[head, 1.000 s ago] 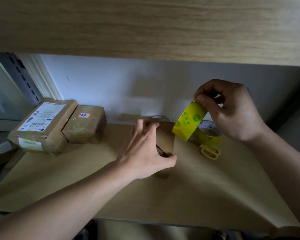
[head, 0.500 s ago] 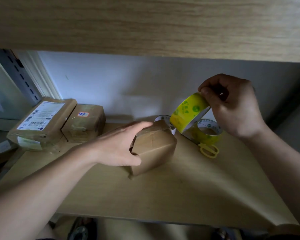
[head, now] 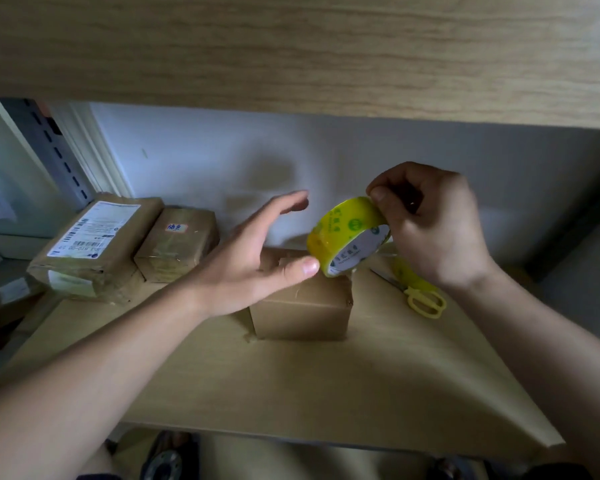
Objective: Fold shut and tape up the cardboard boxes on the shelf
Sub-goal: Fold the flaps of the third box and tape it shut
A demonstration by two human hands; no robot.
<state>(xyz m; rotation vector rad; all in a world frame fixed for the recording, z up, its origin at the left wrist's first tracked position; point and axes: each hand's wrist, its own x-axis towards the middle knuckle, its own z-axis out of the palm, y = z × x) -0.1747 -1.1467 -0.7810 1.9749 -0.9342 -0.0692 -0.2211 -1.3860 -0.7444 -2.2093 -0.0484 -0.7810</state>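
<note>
White wall behind, wooden shelf (head: 326, 386) below, and the small cardboard box (head: 302, 313) sits mid-shelf, flaps folded down. Left hand (head: 253, 258) hovers over it, fingers spread and holding nothing. Right hand (head: 430, 223) pinches the yellow tape roll (head: 347, 237) just above the box's back corner. Yellow scissors (head: 423, 299) lie right; two taped parcels (head: 125, 244) sit left.

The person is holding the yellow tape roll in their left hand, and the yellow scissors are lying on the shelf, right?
Not quite. The yellow tape roll is in the right hand, whose fingers pinch it above the small cardboard box. The left hand is open and holds nothing. The head view shows this. The yellow scissors do lie on the shelf.
</note>
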